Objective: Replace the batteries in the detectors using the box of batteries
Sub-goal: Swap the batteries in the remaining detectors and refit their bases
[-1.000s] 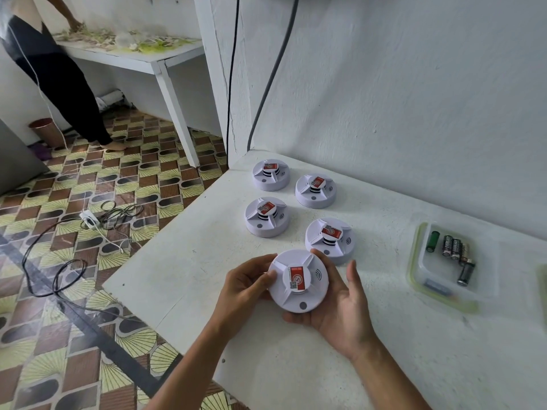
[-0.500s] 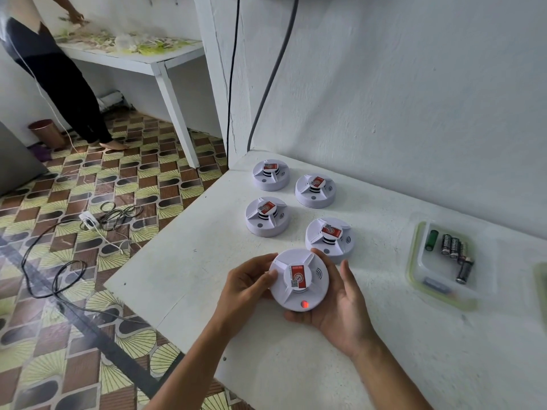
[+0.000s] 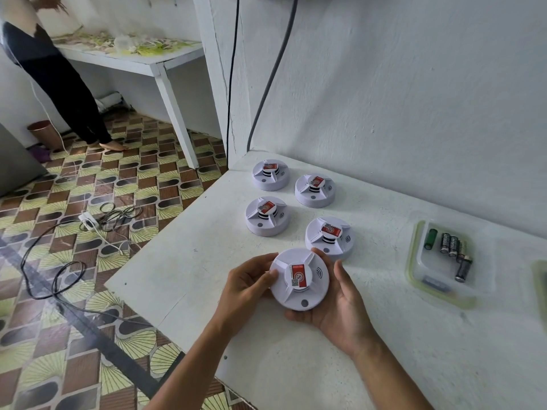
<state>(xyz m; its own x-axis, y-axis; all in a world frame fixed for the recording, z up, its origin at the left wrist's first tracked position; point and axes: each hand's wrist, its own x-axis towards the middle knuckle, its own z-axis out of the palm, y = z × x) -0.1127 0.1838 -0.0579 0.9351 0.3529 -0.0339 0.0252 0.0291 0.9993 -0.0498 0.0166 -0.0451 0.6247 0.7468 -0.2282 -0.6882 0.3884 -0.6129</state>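
Note:
Both hands hold one round white detector (image 3: 299, 279) with a red label, face up, just above the white table (image 3: 189, 261). My left hand (image 3: 247, 284) grips its left rim with curled fingers. My right hand (image 3: 340, 306) cups it from below and the right. Several more white detectors stand behind it: the nearest (image 3: 330, 236), one left of that (image 3: 267, 216), and two at the back (image 3: 270, 174) (image 3: 315, 190). A clear plastic box (image 3: 441, 288) at the right holds several batteries (image 3: 450, 245).
A white wall rises behind the table, with two cables (image 3: 231, 84) running down its corner. The table's left edge drops to a patterned floor with a power strip and cords (image 3: 88, 221). A person (image 3: 56, 75) stands at another table far left.
The red light on the held detector's front, lit half a second ago, is off now. The hands and detector have barely moved.

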